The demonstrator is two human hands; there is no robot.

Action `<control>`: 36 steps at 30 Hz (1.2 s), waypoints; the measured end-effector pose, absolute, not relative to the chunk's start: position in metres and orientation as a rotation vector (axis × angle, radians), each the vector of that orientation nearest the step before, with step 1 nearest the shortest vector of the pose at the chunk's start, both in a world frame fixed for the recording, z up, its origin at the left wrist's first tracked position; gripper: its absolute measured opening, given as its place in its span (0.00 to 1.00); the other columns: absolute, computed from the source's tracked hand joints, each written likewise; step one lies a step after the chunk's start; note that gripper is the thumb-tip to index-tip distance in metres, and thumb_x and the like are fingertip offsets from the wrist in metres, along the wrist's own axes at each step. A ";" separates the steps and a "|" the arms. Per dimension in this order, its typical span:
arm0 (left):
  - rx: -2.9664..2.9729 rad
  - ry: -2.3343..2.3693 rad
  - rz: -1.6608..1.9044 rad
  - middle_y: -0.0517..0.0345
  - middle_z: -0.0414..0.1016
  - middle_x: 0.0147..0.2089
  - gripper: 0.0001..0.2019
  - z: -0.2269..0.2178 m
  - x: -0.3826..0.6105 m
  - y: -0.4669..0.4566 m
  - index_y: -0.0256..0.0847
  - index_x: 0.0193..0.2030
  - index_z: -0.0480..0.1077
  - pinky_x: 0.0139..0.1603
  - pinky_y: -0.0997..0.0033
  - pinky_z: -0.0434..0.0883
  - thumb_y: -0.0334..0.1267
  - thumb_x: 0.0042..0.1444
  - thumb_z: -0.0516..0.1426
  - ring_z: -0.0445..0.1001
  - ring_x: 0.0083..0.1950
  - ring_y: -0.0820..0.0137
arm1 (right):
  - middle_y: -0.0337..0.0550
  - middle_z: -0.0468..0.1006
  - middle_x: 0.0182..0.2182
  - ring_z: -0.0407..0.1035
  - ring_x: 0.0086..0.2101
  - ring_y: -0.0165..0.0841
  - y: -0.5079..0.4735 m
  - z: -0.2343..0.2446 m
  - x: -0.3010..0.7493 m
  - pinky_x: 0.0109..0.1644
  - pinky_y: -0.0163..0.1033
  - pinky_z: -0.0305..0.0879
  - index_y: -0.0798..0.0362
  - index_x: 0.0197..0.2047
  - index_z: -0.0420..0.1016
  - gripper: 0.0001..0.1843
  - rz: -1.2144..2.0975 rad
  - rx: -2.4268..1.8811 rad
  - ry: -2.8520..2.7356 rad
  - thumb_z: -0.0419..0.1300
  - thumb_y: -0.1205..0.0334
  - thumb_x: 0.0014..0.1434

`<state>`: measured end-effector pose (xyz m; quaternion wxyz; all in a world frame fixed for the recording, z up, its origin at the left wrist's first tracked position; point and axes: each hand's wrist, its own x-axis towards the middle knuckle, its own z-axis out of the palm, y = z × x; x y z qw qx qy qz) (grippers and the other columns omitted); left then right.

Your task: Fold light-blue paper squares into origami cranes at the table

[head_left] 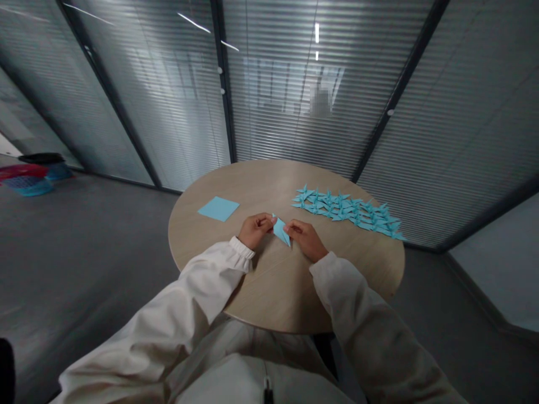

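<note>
A partly folded piece of blue origami paper (281, 230) is held between my two hands, just over the near middle of the round table (269, 306). Its left edge is pinched by my left hand (255, 229), fingers closed. On the other side, my right hand (306, 238) grips its right edge between thumb and fingers. One pointed corner hangs toward me. To the left lies a flat blue paper sheet (219, 208), apart from both hands. Several folded blue paper cranes (345, 207) stand in close rows at the right back of the table.
Glass partition panels with blinds (286, 129) rise behind the table. On the grey floor (105, 235) at far left stand a blue basket with a red rim (27, 180) and a dark-topped blue bin (54, 166). A pale wall (501, 258) is at the right.
</note>
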<state>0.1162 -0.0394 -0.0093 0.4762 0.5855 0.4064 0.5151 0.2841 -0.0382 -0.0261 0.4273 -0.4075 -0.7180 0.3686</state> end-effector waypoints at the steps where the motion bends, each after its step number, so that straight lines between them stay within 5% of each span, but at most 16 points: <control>1: 1.419 0.998 1.258 0.64 0.65 0.17 0.20 -0.009 0.116 -0.039 0.34 0.25 0.69 0.25 0.78 0.64 0.53 0.39 0.61 0.62 0.21 0.79 | 0.34 0.67 0.20 0.62 0.24 0.27 -0.039 -0.025 0.284 0.30 0.31 0.57 0.54 0.25 0.69 0.13 0.903 -1.038 -1.803 0.54 0.53 0.53; 8: 1.386 1.077 1.197 0.61 0.69 0.19 0.19 -0.015 0.114 -0.035 0.33 0.27 0.71 0.24 0.77 0.65 0.49 0.35 0.64 0.65 0.20 0.77 | 0.35 0.69 0.22 0.63 0.26 0.27 -0.044 -0.021 0.281 0.31 0.31 0.59 0.54 0.26 0.68 0.11 0.800 -1.110 -1.877 0.55 0.56 0.52; 14: 1.430 1.059 1.246 0.62 0.69 0.18 0.18 -0.014 0.114 -0.037 0.33 0.28 0.72 0.24 0.78 0.63 0.48 0.39 0.63 0.64 0.20 0.78 | 0.38 0.72 0.26 0.68 0.25 0.28 -0.041 -0.030 0.280 0.26 0.32 0.65 0.54 0.32 0.65 0.14 1.165 -0.995 -1.672 0.54 0.50 0.53; 20: 1.365 0.983 1.253 0.56 0.76 0.26 0.20 -0.014 0.115 -0.037 0.33 0.31 0.72 0.30 0.73 0.69 0.50 0.38 0.63 0.72 0.27 0.72 | 0.34 0.69 0.21 0.59 0.17 0.23 -0.045 -0.026 0.280 0.18 0.28 0.55 0.52 0.31 0.63 0.14 0.964 -1.071 -1.678 0.54 0.49 0.53; 28: 1.394 0.980 1.181 0.59 0.74 0.24 0.22 -0.015 0.114 -0.036 0.33 0.33 0.71 0.31 0.72 0.71 0.43 0.31 0.67 0.71 0.24 0.74 | 0.38 0.70 0.25 0.67 0.28 0.29 -0.041 -0.028 0.282 0.33 0.34 0.63 0.53 0.31 0.66 0.11 0.839 -1.006 -1.675 0.56 0.54 0.52; 36: 1.428 1.003 1.210 0.59 0.74 0.23 0.19 -0.012 0.116 -0.039 0.33 0.31 0.71 0.28 0.75 0.70 0.42 0.32 0.67 0.71 0.24 0.74 | 0.39 0.73 0.27 0.67 0.29 0.29 -0.044 -0.026 0.281 0.35 0.34 0.64 0.53 0.32 0.68 0.13 0.777 -1.047 -1.732 0.55 0.51 0.54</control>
